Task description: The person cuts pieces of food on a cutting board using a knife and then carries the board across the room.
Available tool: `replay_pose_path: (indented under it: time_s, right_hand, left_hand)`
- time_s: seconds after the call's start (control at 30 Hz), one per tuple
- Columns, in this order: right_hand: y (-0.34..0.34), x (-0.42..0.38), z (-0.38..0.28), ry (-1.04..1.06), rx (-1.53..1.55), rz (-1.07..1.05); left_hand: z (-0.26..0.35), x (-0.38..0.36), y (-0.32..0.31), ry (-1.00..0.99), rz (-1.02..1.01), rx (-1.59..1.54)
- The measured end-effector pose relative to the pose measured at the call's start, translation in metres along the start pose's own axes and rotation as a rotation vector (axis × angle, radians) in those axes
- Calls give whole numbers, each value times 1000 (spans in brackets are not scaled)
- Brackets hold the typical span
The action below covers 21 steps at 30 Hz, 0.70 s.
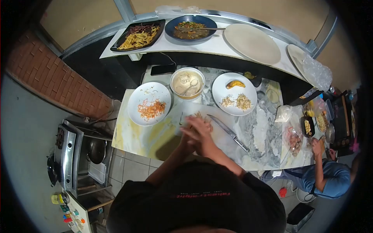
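My left hand (187,141) and my right hand (204,136) are pressed together over a pale cutting board (223,143). The right hand lies across the left with its fingers stretched out. Most of the left hand's fingers are hidden beneath it, and I cannot see whether anything is between the palms. Shredded pale food (199,115) lies just beyond the fingertips. To the right, a knife (229,133) rests at a slant on the board, touched by neither hand.
Around the board stand a plate of shredded carrot (152,110), a bowl of creamy batter with a spoon (187,83) and a plate with a banana (234,84) and shreds. Pans and plates line the shelf (159,47). A co-worker (330,178) is at right, a stove (66,153) at left.
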State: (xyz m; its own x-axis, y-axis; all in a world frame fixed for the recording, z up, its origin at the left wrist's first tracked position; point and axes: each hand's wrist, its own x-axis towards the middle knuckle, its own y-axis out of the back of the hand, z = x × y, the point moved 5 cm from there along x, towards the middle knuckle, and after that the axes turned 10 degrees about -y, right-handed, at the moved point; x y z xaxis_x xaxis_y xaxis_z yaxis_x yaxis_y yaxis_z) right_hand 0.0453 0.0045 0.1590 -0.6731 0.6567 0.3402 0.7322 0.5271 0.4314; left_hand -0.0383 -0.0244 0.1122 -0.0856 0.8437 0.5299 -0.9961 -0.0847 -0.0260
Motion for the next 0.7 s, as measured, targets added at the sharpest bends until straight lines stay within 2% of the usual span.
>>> replay_pose_path:
  time_s: [0.03, 0.1, 0.13, 0.17, 0.23, 0.27, 0.3, 0.37, 0.4, 0.43, 0.5, 0.53, 0.57, 0.63, 0.67, 0.7]
  right_hand:
    - [4, -1, 9, 6, -5, -8]
    - [6, 4, 19, 133, -318, -96]
    - [14, 10, 27, 33, -330, -105]
    - [19, 12, 41, 62, -332, -104]
    - [34, 5, 82, -137, -581, 112]
    - [46, 8, 90, -273, -256, 140]
    - [44, 12, 90, -268, -242, 126]
    - [30, 0, 101, -864, 1154, 151]
    - [28, -3, 87, -959, 1320, 14]
    - [20, -10, 99, -976, 1315, 14]
    - [-8, -10, 101, -552, 1572, -397]
    - [4, -14, 63, -887, 1401, -143]
    - [13, -20, 51, -891, 1411, -136]
    - [36, -26, 36, -789, 1451, -165]
    - [50, -26, 10, -720, 1338, -114]
    - [49, -29, 3, -743, 1342, -106]
  left_hand:
    - [-11, -3, -1, 165, 116, -224]
    - [-29, -8, 0, 477, 341, -663]
    - [-35, -2, -1, 615, 446, -885]
    - [-24, 12, 2, 587, 446, -875]
    - [10, 14, 1, 613, 421, -701]
    - [29, 22, 0, 478, 435, -531]
    - [40, 24, -4, 478, 451, -519]
    - [80, 38, -8, -2, 172, 263]
    - [70, 31, -16, -109, -16, 320]
    - [36, 18, -11, -98, -7, 313]
    - [-27, -5, -25, -250, -432, 795]
    - [-12, 2, -16, -390, -313, 910]
    - [-12, 2, -13, -383, -324, 906]
    - [-42, 6, 8, 268, 90, 179]
    - [-46, 1, 19, 397, 375, -103]
    - [-50, -12, 23, 525, 663, -387]
